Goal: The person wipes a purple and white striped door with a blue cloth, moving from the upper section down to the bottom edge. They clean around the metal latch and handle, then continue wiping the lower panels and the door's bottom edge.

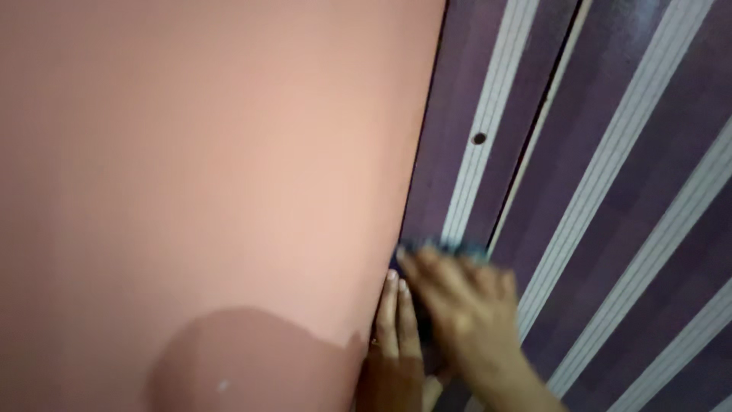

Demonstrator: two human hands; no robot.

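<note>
The right hand [465, 305] presses a soft, limp blue cloth [442, 248] flat-fingered against the purple door [457, 114]; the left hand [393, 336] rests open beside the pink wall [191, 152].

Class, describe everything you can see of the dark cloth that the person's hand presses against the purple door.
Only a thin edge of the dark cloth shows, a bluish, fuzzy, blurred strip peeking out above the fingertips of the right hand, which lies flat over it. It looks soft, like fabric or a scrub pad; its full shape is hidden. It sits pressed against the purple door across a pale grooved stripe, near the door's edge beside the pink wall. The left hand rests just left of it.
</note>
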